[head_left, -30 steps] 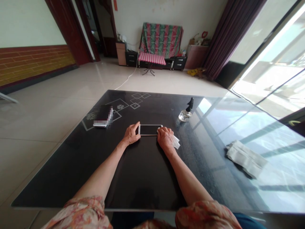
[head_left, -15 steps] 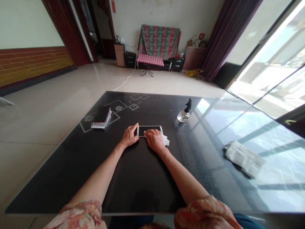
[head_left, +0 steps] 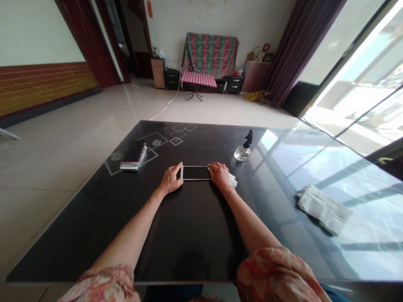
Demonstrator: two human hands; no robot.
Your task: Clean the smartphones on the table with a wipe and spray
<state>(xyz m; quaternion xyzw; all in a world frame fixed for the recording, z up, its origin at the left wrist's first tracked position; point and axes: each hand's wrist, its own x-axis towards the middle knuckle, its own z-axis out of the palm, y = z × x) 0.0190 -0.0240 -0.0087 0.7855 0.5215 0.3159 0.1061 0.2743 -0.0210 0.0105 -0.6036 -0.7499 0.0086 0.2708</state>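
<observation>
A white-framed phone (head_left: 195, 172) lies flat, dark screen up, on the black glass table (head_left: 189, 235). My left hand (head_left: 170, 180) pinches the phone's left end, thumb and fingers on its edges. My right hand (head_left: 221, 177) rests closed on the phone's right end, pressing a small white tissue (head_left: 232, 180) whose corner sticks out to the right.
A second dark phone (head_left: 132, 155), partly blurred, lies at the far left of the table. A small clear spray bottle with a black top (head_left: 244, 150) stands right of the hands. A folded grey cloth (head_left: 324, 208) lies at the right. Tiled floor surrounds the table.
My right hand with the tissue slid left across the phone's screen, then back to its right end. My left hand stayed on the left end.
</observation>
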